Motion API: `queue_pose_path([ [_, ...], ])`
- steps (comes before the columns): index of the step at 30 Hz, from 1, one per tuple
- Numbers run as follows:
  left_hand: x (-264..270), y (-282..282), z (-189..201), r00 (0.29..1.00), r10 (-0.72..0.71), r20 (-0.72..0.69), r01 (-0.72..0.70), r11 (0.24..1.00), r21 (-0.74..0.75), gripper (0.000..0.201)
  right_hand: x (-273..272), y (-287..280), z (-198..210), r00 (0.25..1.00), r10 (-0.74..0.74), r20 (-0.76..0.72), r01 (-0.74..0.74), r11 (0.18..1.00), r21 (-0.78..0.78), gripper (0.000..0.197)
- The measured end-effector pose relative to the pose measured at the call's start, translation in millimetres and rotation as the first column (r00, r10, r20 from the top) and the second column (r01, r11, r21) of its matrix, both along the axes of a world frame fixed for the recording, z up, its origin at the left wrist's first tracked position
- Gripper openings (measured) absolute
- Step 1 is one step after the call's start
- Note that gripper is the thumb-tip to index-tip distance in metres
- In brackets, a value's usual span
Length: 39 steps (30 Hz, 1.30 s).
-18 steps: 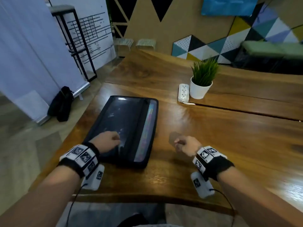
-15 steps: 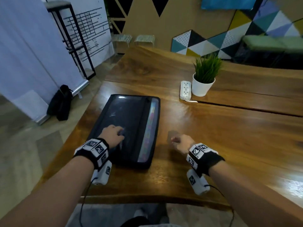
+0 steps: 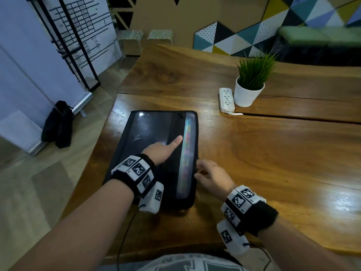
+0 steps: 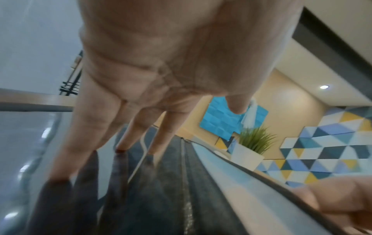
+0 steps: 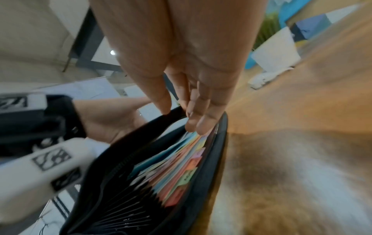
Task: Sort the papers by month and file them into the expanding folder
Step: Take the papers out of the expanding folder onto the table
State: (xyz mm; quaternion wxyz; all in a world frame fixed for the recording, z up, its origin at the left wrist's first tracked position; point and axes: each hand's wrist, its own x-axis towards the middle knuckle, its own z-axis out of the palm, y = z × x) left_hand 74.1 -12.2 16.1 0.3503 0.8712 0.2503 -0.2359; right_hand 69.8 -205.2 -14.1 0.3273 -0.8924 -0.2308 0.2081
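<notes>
A: Room first. Floor [image 3: 29, 192] in pale wood-look panels at 9 o'clock. Back wall [image 3: 254, 32] at 12 to 1 o'clock, tan board with triangle panels in teal, yellow, white and black. White banner [image 3: 23, 65] on the left, black metal rack [image 3: 78, 55] beside it, black bag [image 3: 58, 124] on the floor at the banner's foot.

B: Surface?

A: Glossy brown wooden table [image 3: 273, 163], made of slabs; a dark seam runs across at 2 o'clock. Lamp glare on the near right part.

B: Task item?

A: Black expanding folder [image 3: 148, 133] lies flat near the table's left edge, at 11 o'clock from the person. Long side runs away from the camera. Its right edge shows a strip of coloured tabs [image 3: 186, 153]. Right wrist view: that edge gapes open, pleats and pastel dividers [image 5: 181, 167] visible inside. No loose papers legible anywhere.

B: Smaller objects?

A: White pot with a green plant [image 3: 252, 83] at 1 o'clock, well apart from the folder. White power strip [image 3: 226, 99] just beside the pot on its left.

B: Hands?

A: Left hand [image 3: 162, 151] rests on the folder's cover, fingers straight, tips down on the cover; one finger extends toward the tab strip. It grips nothing. Right hand [image 3: 213, 177] at the folder's right edge; thumb and straight fingers [image 5: 199, 125] sit at the lip of the opening. Whether they pinch the lip: cannot tell, blurred.
</notes>
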Motion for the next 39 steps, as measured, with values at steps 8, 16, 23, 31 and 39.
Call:
queue_pose_path([
  [8, 26.2, -12.5, 8.8, 0.979, -0.129, -0.157, 0.127, 0.992, -0.019, 0.070, -3.6, 42.7, 19.6, 0.963, 0.241, 0.122, -0.242, 0.970, -0.002, 0.054],
  [16, 6.2, 33.3, -0.3, 0.953, 0.264, 0.147, -0.189, 0.900, -0.393, 0.039, 8.1, 23.1, -7.5, 0.968, 0.136, -0.210, -0.094, 0.975, 0.199, 0.034],
  [23, -31.8, 83.0, -5.4, 0.826, 0.563, 0.031, -0.344, 0.546, -0.764, 0.046, 10.8, 28.3, -14.6, 0.968, 0.044, -0.246, -0.038, 0.999, 0.030, 0.041],
  [31, -50.7, 96.4, -10.1, 0.810, 0.585, -0.034, -0.266, 0.316, -0.911, 0.059, 21.0, 33.6, -26.9, 0.920, -0.153, -0.360, 0.177, 0.984, 0.035, 0.046],
  [39, -60.5, 117.6, 5.2, 0.816, 0.576, -0.045, -0.183, 0.184, -0.966, 0.070, 24.3, 47.5, -27.1, 0.668, -0.215, -0.713, 0.474, 0.861, 0.184, 0.063],
])
